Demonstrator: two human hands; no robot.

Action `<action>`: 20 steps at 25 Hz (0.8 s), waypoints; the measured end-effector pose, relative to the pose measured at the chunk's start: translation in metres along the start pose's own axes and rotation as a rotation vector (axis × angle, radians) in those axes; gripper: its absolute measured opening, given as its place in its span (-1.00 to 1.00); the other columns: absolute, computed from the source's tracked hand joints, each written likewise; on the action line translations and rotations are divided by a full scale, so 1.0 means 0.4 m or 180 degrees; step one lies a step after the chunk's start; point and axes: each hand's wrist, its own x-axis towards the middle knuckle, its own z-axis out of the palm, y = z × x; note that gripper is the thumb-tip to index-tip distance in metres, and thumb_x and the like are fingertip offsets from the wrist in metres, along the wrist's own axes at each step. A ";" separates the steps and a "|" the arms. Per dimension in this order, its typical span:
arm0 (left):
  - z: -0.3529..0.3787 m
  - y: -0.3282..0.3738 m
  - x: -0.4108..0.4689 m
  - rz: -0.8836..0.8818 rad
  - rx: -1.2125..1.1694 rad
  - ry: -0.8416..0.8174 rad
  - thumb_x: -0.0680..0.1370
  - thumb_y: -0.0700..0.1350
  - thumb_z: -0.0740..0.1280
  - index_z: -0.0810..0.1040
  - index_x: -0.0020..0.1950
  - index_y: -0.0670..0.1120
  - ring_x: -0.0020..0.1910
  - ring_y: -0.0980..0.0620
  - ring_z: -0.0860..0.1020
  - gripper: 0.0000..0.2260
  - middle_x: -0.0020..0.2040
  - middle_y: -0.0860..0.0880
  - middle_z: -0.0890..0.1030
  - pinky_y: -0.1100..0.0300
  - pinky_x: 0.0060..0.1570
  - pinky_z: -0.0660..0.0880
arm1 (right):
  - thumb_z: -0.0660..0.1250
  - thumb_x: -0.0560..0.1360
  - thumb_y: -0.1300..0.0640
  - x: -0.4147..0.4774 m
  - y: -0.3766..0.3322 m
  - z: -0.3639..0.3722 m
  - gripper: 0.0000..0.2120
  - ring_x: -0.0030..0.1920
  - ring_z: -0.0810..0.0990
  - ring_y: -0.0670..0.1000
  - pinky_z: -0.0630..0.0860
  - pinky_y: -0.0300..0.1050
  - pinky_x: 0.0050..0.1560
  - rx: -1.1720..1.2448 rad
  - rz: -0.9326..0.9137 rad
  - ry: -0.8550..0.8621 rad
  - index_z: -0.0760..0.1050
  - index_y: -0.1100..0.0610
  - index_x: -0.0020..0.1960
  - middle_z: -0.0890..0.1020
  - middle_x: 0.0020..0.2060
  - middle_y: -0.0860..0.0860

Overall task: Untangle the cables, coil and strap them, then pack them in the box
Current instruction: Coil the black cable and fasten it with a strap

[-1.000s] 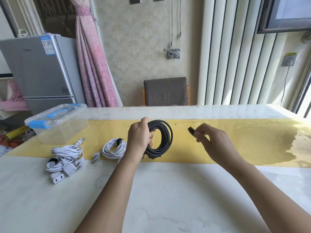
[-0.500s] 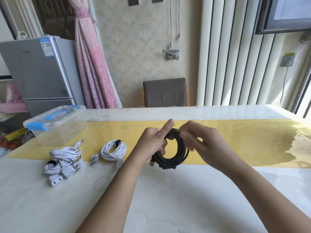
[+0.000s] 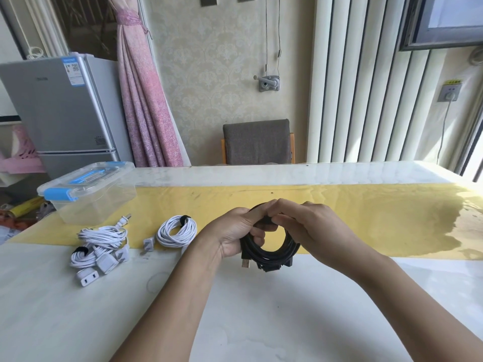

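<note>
Above the near edge of the yellow table runner [image 3: 366,218] we hold the coiled black round cable [image 3: 271,253] upright between both hands, clear of the white marble tabletop [image 3: 78,322]; our left hand [image 3: 235,236] is curled around the coil's left side, fingers through the ring, and our right hand [image 3: 305,228] is closed over its top, fingertips pinching there, though we cannot tell whether a strap sits under them; a plug end [image 3: 245,261] dangles below the left hand; two white cable bundles wait to our left, the nearer round one [image 3: 177,232] already banded in black, the farther one [image 3: 100,244] looser with its plugs spilled out; the clear plastic box with a blue-latched lid [image 3: 88,192] stands shut behind them. We judge the risk plain: if either grip slackens before the binding closes, the stiff loops could spring apart, and the hanging plug could snag and drag turns loose.
</note>
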 end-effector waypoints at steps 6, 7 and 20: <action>0.000 0.009 -0.006 0.0000 -0.0204 0.0018 0.46 -0.10 0.39 0.58 -0.15 -0.12 -0.55 0.20 0.24 -0.90 -0.36 -0.02 0.56 0.39 -0.52 0.28 | 0.15 0.57 -0.02 -0.004 0.031 -0.021 -0.80 -0.29 0.43 0.02 0.30 -0.38 -0.20 -0.0033 0.0188 0.0204 0.52 0.01 -0.03 0.54 -0.36 -0.07; 0.004 0.009 -0.005 0.0034 -0.0184 0.0046 0.50 -0.10 0.37 0.60 -0.16 -0.12 -0.54 0.20 0.23 -0.90 -0.35 -0.02 0.58 0.39 -0.51 0.28 | 0.13 0.58 -0.04 -0.006 0.031 -0.019 -0.78 -0.27 0.44 0.04 0.28 -0.42 -0.18 -0.0101 0.0222 0.0191 0.51 0.00 -0.03 0.53 -0.37 -0.05; 0.001 -0.009 0.025 0.0875 0.0191 0.0584 0.31 -0.30 0.41 0.43 -0.40 -0.08 -0.55 0.13 0.24 -0.79 -0.49 0.04 0.28 0.30 -0.51 0.27 | 0.23 0.59 0.07 -0.006 0.022 -0.012 -0.84 -0.27 0.52 -0.01 0.50 -0.02 -0.24 -0.0097 0.0245 0.0317 0.56 0.08 -0.05 0.52 -0.21 -0.06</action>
